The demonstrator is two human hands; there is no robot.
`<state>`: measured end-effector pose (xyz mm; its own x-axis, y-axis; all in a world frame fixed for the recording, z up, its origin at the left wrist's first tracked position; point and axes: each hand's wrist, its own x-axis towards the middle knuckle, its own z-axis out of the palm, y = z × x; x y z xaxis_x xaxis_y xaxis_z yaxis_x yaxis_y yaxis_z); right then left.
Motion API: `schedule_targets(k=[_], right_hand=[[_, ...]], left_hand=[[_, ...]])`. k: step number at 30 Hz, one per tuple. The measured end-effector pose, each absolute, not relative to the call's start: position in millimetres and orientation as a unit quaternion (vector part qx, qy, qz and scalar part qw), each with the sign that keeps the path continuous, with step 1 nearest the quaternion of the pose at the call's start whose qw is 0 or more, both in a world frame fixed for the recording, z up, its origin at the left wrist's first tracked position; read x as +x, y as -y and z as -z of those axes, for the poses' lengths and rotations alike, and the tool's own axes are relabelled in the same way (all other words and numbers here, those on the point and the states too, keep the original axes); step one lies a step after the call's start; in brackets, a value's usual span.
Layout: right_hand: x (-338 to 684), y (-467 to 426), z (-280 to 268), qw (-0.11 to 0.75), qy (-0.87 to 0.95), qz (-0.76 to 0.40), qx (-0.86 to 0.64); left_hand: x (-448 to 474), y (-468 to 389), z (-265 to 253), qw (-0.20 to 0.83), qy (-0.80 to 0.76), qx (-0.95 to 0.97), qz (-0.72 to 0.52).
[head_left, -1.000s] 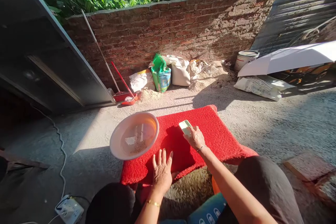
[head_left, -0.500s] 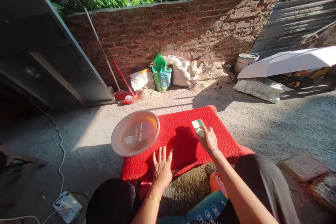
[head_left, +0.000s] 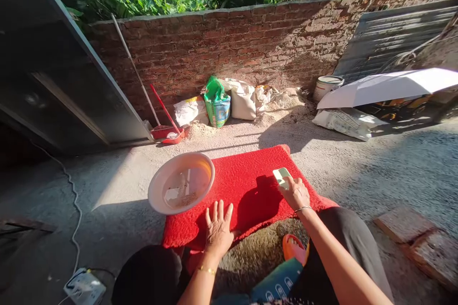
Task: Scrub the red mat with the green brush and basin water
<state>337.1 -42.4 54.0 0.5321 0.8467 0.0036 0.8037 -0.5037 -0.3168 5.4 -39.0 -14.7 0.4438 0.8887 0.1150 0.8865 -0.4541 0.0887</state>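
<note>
A red, shaggy cloth [head_left: 246, 174] lies spread over a low support in front of my knees. My left hand [head_left: 219, 231] rests flat on its near left part, fingers spread, holding nothing. Over the right side of the cloth, my right hand [head_left: 297, 194] grips a pale green, flat block that looks like a scrub brush [head_left: 282, 177]. The brush's underside is hidden. Beside the cloth's left edge, a pale pink basin [head_left: 156, 194] holds water, with light patches and brownish bits visible in it.
Behind stand a green bag [head_left: 216, 105], a pale sack [head_left: 243, 101] and a red dustpan [head_left: 173, 137] by the brick wall [head_left: 171, 52]. A power strip [head_left: 85, 287] with a cable lies at lower left. Bricks [head_left: 404, 224] are at right, beyond my knee.
My right hand has moved the brush rightward and slightly nearer on the cloth. My left hand stays flat in about the same place. The view has shifted slightly.
</note>
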Motion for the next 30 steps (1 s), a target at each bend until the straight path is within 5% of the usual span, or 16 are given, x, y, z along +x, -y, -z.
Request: schedule_targets(k=[6,17,23,30], right_hand=[[262,87,-22,0.224,0.621,-0.091,-0.746],[365,98,-50,0.140,0.433,-0.059,-0.889],[306,109,-33,0.206,0.566,-0.099,-0.792],[328,118,-35,0.146,0.549,-0.085,-0.819]], left_hand=[[1,39,13,-0.022,-0.508,0.859,-0.062],[7,44,5,-0.016,-0.517,0.852,-0.081],[7,42,-2,-0.007,-0.520,0.853,-0.054],[6,41,5,-0.029,-0.513,0.855,-0.068]])
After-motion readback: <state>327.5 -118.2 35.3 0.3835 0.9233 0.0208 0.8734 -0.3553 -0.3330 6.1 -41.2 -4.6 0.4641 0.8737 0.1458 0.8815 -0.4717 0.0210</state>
